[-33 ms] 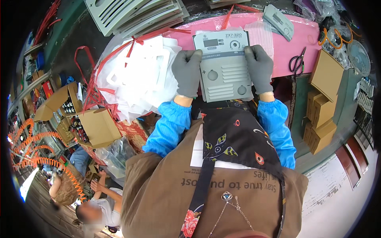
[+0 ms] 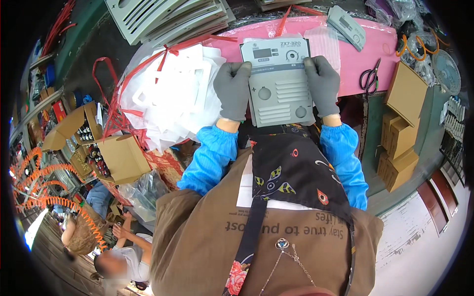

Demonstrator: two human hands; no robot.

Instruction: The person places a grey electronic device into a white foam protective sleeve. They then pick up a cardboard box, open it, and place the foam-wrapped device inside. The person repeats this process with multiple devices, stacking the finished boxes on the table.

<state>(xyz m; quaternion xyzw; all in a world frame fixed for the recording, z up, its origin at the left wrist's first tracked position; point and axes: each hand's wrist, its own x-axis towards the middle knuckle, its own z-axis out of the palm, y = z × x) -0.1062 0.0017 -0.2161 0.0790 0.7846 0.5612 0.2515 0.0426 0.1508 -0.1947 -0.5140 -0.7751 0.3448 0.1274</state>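
Note:
Between my two gloved hands is a stack of grey front panels with slotted vents, round holes and a small dark window. My left hand, in a grey glove, grips the left edge with the thumb on the face. On the opposite edge, my right hand pinches the panels the same way. The fingers behind the panels are hidden. A pink foam sheet lies under and beyond them. Left of my left hand is a pile of white sheets and frames tied about with red strips.
Black-handled scissors lie on the right, near cardboard boxes. More grey panels rest on the pink sheet, and a larger vented stack stands far left. Open cartons and orange coiled hoses are at left, with another person below.

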